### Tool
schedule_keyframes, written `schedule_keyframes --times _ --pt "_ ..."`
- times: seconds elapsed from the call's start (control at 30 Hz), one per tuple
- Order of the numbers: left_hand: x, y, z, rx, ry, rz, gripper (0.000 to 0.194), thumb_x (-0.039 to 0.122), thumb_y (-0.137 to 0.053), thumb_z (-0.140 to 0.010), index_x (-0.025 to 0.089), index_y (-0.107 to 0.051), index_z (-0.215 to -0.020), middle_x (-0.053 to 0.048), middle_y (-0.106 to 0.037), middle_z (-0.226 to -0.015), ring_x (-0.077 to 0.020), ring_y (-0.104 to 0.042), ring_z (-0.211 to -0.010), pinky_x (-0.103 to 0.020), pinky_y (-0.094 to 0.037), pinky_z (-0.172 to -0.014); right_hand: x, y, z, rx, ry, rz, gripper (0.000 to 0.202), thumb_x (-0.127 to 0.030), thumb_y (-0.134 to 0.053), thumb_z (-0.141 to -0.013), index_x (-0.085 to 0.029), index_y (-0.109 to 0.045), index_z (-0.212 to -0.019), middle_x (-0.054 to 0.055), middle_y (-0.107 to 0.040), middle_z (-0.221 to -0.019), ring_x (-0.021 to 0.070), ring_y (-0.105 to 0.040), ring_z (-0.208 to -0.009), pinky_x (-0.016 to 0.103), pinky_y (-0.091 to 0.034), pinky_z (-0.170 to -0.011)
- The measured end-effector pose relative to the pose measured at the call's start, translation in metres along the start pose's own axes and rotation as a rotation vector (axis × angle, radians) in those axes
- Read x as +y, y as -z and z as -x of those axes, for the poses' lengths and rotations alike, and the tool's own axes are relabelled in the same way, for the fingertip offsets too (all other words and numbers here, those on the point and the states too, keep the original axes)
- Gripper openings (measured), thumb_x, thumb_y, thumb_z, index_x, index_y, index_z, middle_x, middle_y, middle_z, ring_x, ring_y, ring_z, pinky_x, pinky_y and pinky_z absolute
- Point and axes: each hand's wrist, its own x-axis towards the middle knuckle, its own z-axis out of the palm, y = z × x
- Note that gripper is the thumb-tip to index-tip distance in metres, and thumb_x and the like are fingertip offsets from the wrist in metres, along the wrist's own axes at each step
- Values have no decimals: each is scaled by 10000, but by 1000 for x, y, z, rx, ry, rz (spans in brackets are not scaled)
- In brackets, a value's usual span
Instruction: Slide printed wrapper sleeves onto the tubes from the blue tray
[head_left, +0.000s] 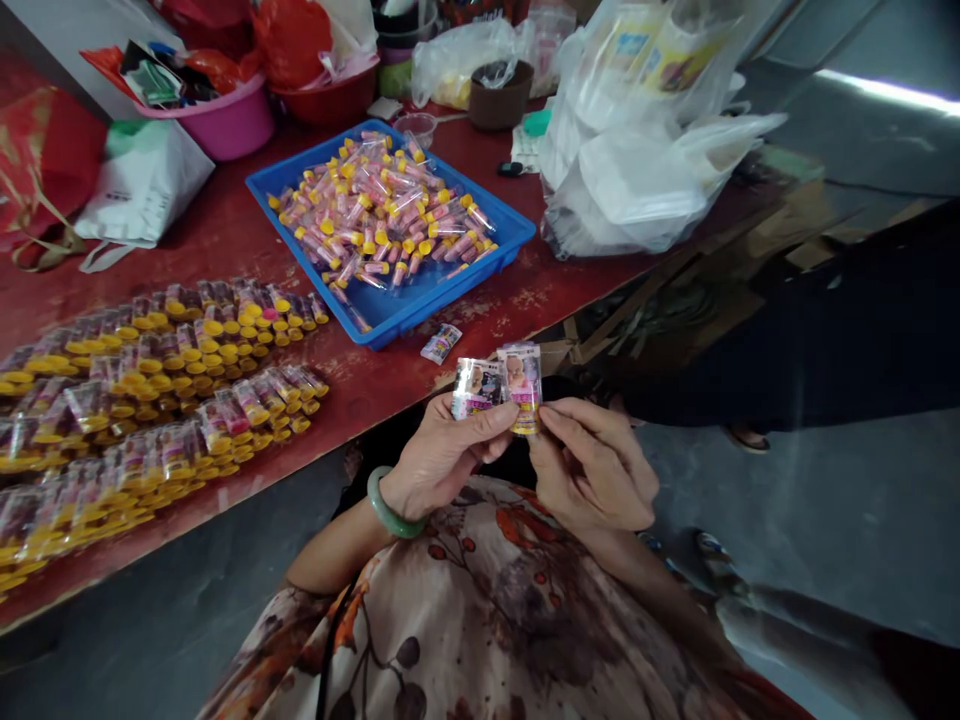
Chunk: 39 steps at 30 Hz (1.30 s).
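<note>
My left hand (442, 450), with a green bangle at the wrist, is closed on a small printed packet (474, 385). Its thumb also rests against a clear tube with a yellow cap and printed label (523, 380). The fingertips of my right hand (592, 460) pinch the tube's lower right edge, by the cap. Just beyond my hands, another small packet (441, 343) lies on the red table (375, 390). A blue tray (405, 320) holds a heap of clear tubes with pink contents and yellow caps (382, 210).
Stacked rows of yellow-capped tubes (172, 370) cover the table's left side. Behind the tray stand a pink basin (217, 120), a red basin (330, 95) and a brown pot (501, 97). Plastic bags with white containers (637, 170) sit back right. A person's feet (720, 560) show at right.
</note>
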Motion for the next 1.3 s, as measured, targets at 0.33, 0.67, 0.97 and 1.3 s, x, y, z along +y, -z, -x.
schedule_keyframes --times 0.33,0.67,0.97,1.3 --pt "-1 -2 3 31 -35 -39 272 310 -851 -627 138 -647 -683 35 -558 -571 -40 -422 -443 -188 -313 -422 -4 -2 -2 27 -21 -32 305 -16 -694 -741 -193 -692 -988 46 -700 -894 150 -679 -739 265 -564 -603" --pt "-10 -1 9 28 -88 -63 298 373 -823 -670 140 -639 -687 38 -538 -518 -46 -422 -412 -195 -275 -412 -17 -5 -5 86 -68 -32 220 0 -693 -738 -165 -695 -882 32 -699 -842 132 -672 -699 253 -566 -600" --pt "-13 0 9 23 -77 -91 286 375 -804 -697 138 -645 -708 34 -548 -498 -47 -424 -397 -192 -269 -408 -16 -5 -5 97 -54 -12 222 19 -677 -732 -170 -681 -851 25 -703 -819 134 -673 -668 248 -569 -572" --pt "-15 0 9 44 -52 -99 299 383 -807 -688 137 -638 -698 30 -549 -499 -58 -441 -401 -197 -277 -403 -14 -2 0 53 -62 33 265 -11 -670 -744 -213 -687 -915 15 -703 -823 142 -680 -672 256 -579 -585"
